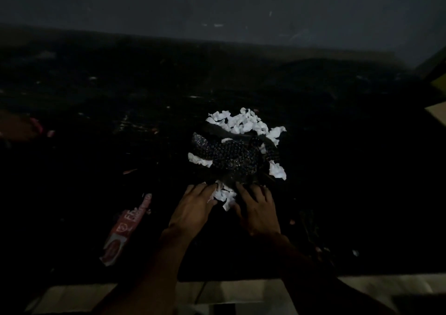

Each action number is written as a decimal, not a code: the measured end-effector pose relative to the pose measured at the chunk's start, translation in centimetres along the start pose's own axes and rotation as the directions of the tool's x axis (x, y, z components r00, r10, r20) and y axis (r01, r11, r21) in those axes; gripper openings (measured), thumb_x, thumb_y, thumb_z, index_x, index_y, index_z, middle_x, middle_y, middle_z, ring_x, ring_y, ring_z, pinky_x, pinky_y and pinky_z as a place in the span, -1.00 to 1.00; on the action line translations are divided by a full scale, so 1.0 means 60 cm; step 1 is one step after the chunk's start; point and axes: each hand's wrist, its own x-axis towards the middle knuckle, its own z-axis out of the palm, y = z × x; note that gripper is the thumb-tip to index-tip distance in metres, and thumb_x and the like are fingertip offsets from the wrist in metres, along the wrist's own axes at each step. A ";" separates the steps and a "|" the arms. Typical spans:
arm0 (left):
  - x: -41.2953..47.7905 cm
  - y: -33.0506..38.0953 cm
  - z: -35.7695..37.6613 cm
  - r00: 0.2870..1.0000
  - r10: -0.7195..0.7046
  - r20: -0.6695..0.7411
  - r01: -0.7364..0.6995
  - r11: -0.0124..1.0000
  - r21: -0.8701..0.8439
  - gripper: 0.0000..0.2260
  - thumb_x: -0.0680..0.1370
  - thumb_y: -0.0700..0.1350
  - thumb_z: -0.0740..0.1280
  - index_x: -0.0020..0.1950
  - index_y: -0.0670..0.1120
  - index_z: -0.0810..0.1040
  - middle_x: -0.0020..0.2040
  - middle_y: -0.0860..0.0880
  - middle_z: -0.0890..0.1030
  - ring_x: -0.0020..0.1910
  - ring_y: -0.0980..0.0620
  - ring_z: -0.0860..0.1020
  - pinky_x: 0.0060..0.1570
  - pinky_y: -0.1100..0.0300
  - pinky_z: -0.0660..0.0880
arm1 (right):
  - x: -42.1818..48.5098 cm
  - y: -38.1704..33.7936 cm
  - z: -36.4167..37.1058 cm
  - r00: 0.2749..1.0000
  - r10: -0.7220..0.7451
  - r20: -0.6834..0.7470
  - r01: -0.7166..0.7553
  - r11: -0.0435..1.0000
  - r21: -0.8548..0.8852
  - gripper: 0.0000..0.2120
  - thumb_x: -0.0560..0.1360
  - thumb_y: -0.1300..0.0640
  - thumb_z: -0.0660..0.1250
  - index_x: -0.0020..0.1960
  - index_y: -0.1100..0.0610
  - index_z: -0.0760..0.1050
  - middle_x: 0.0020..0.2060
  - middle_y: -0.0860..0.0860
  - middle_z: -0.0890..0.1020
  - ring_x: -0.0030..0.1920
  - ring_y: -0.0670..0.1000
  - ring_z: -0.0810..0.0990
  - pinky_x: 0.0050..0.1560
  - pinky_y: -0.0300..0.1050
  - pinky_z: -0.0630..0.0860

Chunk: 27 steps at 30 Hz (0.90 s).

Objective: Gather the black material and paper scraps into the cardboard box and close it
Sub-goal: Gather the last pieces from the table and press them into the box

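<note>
Item: paper scraps (243,121) and black material (231,155), one heap, mid tabletop (96,145). Hands: left hand (193,206), right hand (258,208), fingers flat, touching the heap's near edge. Handling: cup both flanks, scoop beneath, shed nothing. Location of cardboard box: not discernible.

Left hand (193,208): mine, palm down, fingers stretched forward and a little spread, thumb on the inner side; left forearm (149,266): bare, rising from the lower edge, angled toward the middle; right hand (258,208): palm down, fingers fanned and straight; right forearm (301,256): bare, entering from the lower right; hands side by side, near, not touching.
</note>
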 end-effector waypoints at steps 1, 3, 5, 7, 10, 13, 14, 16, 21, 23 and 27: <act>-0.001 -0.005 0.004 1.000 -0.005 -0.013 0.005 1.000 0.002 -0.66 0.50 0.01 0.21 0.16 -0.11 0.60 0.04 -0.09 0.62 0.00 -0.14 0.54 0.06 0.07 0.51 | 0.004 0.001 0.008 0.999 0.007 -0.053 -0.006 1.000 0.012 -0.54 0.46 -0.19 0.20 0.23 0.04 0.52 0.10 0.15 0.56 0.16 0.21 0.38 0.12 0.22 0.50; -0.007 -0.010 0.012 0.999 -0.010 -0.034 0.011 1.000 0.004 -0.68 0.52 0.04 0.17 0.05 -0.09 0.61 0.03 -0.10 0.55 0.01 -0.12 0.47 0.03 0.05 0.52 | 0.007 0.001 0.016 0.987 0.026 -0.156 -0.019 0.999 0.050 -0.64 0.43 -0.16 0.25 0.02 0.08 0.58 0.01 0.17 0.55 0.08 0.20 0.36 0.06 0.17 0.53; -0.014 -0.013 0.023 0.995 -0.054 -0.088 0.053 0.998 -0.018 -0.79 0.51 0.04 0.26 -0.01 -0.05 0.57 0.14 -0.11 0.45 0.12 -0.09 0.37 0.09 0.08 0.43 | 0.004 0.001 0.022 0.982 0.030 -0.188 -0.013 0.995 0.094 -0.66 0.44 -0.15 0.26 -0.03 0.10 0.55 0.08 0.18 0.50 0.10 0.22 0.40 0.07 0.09 0.51; -0.018 -0.012 0.038 0.987 -0.103 -0.122 0.099 0.994 -0.037 -0.81 0.50 0.02 0.30 -0.01 -0.07 0.54 0.22 -0.12 0.44 0.22 -0.13 0.35 0.17 0.05 0.38 | 0.007 0.007 0.029 0.978 0.011 -0.207 0.015 0.993 0.120 -0.64 0.42 -0.13 0.27 -0.04 0.17 0.53 0.16 0.22 0.48 0.11 0.26 0.45 0.08 0.05 0.46; -0.009 -0.006 0.051 0.992 -0.085 -0.098 0.085 0.996 -0.010 -0.73 0.46 0.04 0.20 -0.05 -0.14 0.51 0.05 -0.13 0.55 0.09 -0.20 0.50 0.07 -0.04 0.45 | 0.026 0.014 0.030 0.975 0.019 -0.222 0.014 0.989 0.148 -0.63 0.33 -0.06 0.28 -0.11 0.25 0.51 0.04 0.23 0.56 -0.02 0.25 0.52 -0.01 -0.06 0.43; 0.005 0.005 0.038 0.989 -0.135 -0.063 0.130 0.989 -0.075 -0.85 0.37 -0.12 0.31 -0.15 -0.15 0.43 -0.14 -0.15 0.55 -0.12 -0.22 0.51 -0.14 -0.04 0.47 | 0.034 0.018 0.014 0.965 0.021 -0.260 0.030 0.981 0.192 -0.75 0.30 0.03 0.25 -0.17 0.22 0.45 -0.22 0.14 0.55 -0.18 0.11 0.44 -0.18 -0.13 0.32; 0.008 0.008 0.033 0.988 -0.148 -0.048 0.143 0.985 -0.101 -0.84 0.37 -0.20 0.35 -0.13 -0.15 0.41 -0.14 -0.16 0.55 -0.12 -0.23 0.52 -0.15 -0.05 0.49 | 0.034 0.019 0.006 0.964 0.022 -0.266 0.035 0.978 0.207 -0.78 0.31 0.07 0.25 -0.14 0.20 0.42 -0.26 0.12 0.53 -0.22 0.10 0.44 -0.21 -0.15 0.31; 0.015 0.015 0.017 0.985 -0.162 -0.052 0.155 0.982 -0.111 -0.75 0.39 -0.27 0.33 0.03 -0.09 0.40 -0.05 -0.14 0.56 -0.05 -0.20 0.52 -0.10 -0.05 0.50 | 0.032 0.025 -0.009 0.968 0.025 -0.250 0.034 0.972 0.231 -0.82 0.34 0.18 0.27 -0.06 0.17 0.40 -0.27 0.10 0.53 -0.25 0.14 0.49 -0.26 -0.18 0.29; 0.064 0.025 -0.015 0.983 -0.062 -0.171 0.077 0.994 0.080 -0.49 0.43 -0.07 0.08 0.39 0.07 0.37 0.06 -0.08 0.51 0.07 -0.15 0.45 -0.11 -0.02 0.56 | 0.048 0.047 -0.039 0.968 0.045 -0.247 0.006 0.980 0.201 -0.68 0.38 0.21 0.14 0.08 0.16 0.53 -0.16 0.12 0.55 -0.20 0.16 0.51 -0.27 -0.12 0.39; 0.097 0.029 -0.017 0.983 -0.069 -0.170 0.093 0.986 0.137 -0.48 0.48 0.04 0.07 0.46 0.07 0.29 0.09 -0.13 0.48 0.11 -0.16 0.42 -0.04 -0.01 0.53 | 0.065 0.050 -0.050 0.955 0.073 -0.288 -0.017 0.981 0.193 -0.68 0.37 0.21 0.13 0.01 0.18 0.57 -0.14 0.16 0.53 -0.21 0.20 0.52 -0.30 -0.11 0.40; 0.160 0.031 -0.004 0.984 -0.142 -0.104 0.165 0.952 0.258 -0.43 0.53 0.30 0.14 0.51 0.17 0.15 0.23 -0.23 0.39 0.17 -0.19 0.34 0.10 -0.07 0.43 | 0.103 0.055 -0.062 0.928 0.136 -0.348 -0.066 0.976 0.206 -0.61 0.34 0.08 0.05 -0.06 0.19 0.58 -0.13 0.17 0.50 -0.21 0.21 0.52 -0.23 -0.12 0.39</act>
